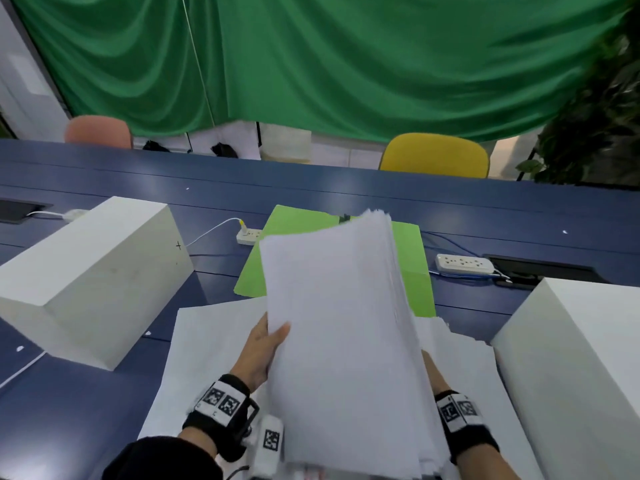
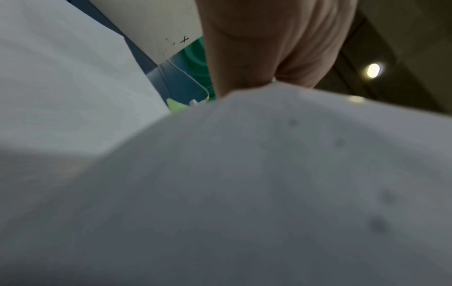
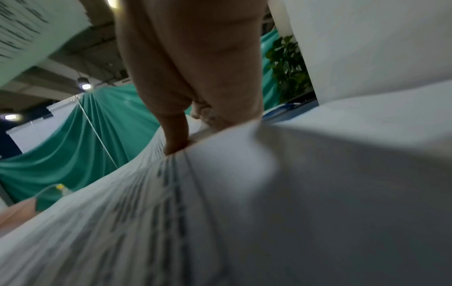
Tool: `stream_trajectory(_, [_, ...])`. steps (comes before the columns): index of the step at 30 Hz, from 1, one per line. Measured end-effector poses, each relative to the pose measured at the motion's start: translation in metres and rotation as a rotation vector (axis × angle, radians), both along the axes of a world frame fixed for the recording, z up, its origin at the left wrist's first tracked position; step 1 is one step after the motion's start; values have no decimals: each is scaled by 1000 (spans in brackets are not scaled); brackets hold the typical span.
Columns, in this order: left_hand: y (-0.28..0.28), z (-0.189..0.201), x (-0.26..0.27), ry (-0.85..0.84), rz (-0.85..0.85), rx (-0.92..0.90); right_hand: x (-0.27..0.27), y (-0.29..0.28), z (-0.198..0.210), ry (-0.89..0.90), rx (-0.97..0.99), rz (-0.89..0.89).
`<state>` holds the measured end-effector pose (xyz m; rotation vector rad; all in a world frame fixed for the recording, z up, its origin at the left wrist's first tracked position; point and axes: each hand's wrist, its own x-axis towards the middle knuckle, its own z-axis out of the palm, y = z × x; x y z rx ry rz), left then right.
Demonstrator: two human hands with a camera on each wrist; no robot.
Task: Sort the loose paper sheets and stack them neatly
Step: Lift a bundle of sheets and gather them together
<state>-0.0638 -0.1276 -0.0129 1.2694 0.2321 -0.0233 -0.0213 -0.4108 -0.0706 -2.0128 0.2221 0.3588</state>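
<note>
Thick paper bundle (image 1: 343,341), held tilted above the loose sheets (image 1: 207,341) on the table (image 1: 485,209). To square it, I'd tap its lower edge down and let the sheets settle level. Left hand (image 1: 261,351) pinches the left edge, thumb on top; right hand (image 1: 431,372) grips the right, its fingers (image 3: 176,139) curled round the edge.

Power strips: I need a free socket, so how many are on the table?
2. One power strip lies left of the green folder, a plug in it; the other lies right of it. The papers may hide more.
</note>
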Motion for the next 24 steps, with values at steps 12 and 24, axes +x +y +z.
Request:
stream_trajectory(12, [-25,-77,-5,360,-244,742,-16,20,-21,203,320,-62])
stream_trajectory(24, [-16,9,9,-115,49,66,-31,19,82,-314,550,-63])
